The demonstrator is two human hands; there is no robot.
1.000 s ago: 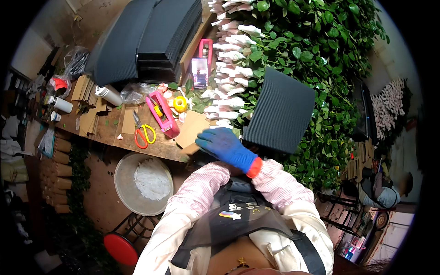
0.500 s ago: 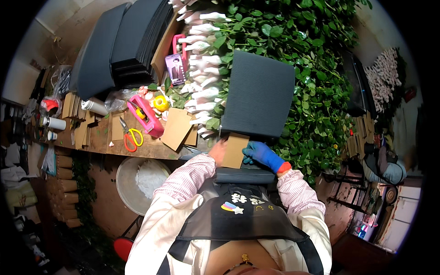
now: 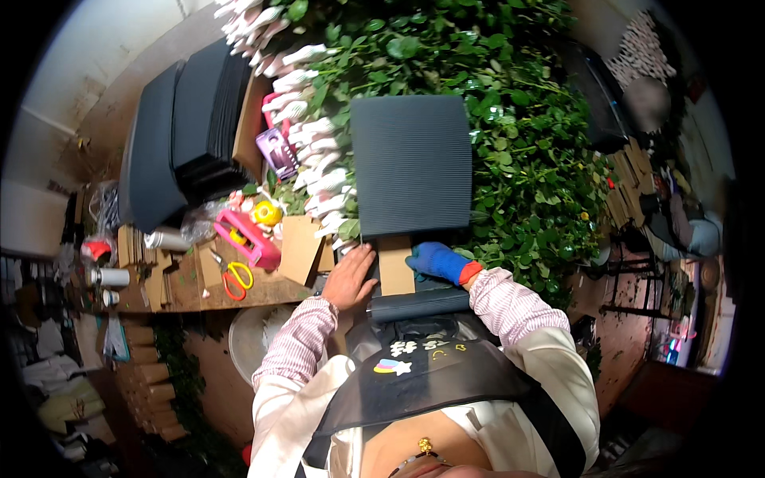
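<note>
A tan cardboard piece (image 3: pixel 396 267) lies upright before me, its far end meeting the near edge of a dark grey corrugated sheet (image 3: pixel 410 167). My left hand (image 3: pixel 349 276), bare, is just left of the cardboard with its fingers stretched out flat. At the cardboard's right edge is my right hand (image 3: pixel 440 264), in a blue glove with a red cuff. Its fingers are bent together with their tips on that edge; the glove hides part of the grip. Nearest my body, a curled dark corrugated strip (image 3: pixel 421 304) runs crosswise.
Leafy stems (image 3: pixel 518 159) with white-netted flower heads (image 3: pixel 323 155) cover the table. On the left are scissors (image 3: pixel 233 276), a pink tape dispenser (image 3: pixel 249 240), cardboard pieces (image 3: pixel 300 249) and stacked dark sheets (image 3: pixel 209 119). A white bin (image 3: pixel 253 342) stands below the table edge.
My left hand has come away from the cardboard to the left and its fingers have straightened. The gloved right hand stays at the cardboard's right edge. The whole view has shifted.
</note>
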